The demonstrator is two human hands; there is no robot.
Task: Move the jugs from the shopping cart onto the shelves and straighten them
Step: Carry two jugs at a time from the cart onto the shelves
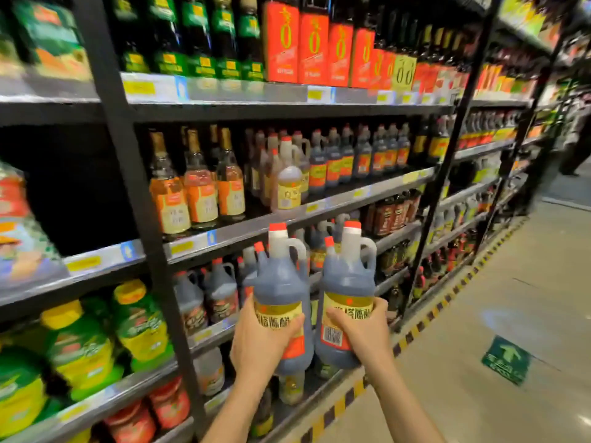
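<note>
Item: two jugs, carried, not yet shelved. Left jug (281,295) and right jug (347,295) are held upright side by side in the air before the shelves (287,223), level with the row of like jugs (208,292) behind them.

Hold: left hand (260,340) wraps the left jug low on its body, fingers (292,324) curled across the label; right hand (363,334) grips the right jug likewise, fingers (339,318) round the label and thumb over its upper edge. The low grip likely supports the weight and leaves the necks free to enter under the shelf above (a judgement).

Material: translucent plastic, rounded shoulders, moulded loop handle at the neck, red cap (277,226), dark liquid inside, yellow-and-red paper label with barcode.

Surround: black metal uprights, grey shelf rails with yellow price tags. Shelf above holds glass bottles (198,187) with orange labels; lower left holds green containers (137,321) with yellow lids. Tiled floor (511,282) at right has hazard striping and a green arrow sign (507,359). Cart not in view.
</note>
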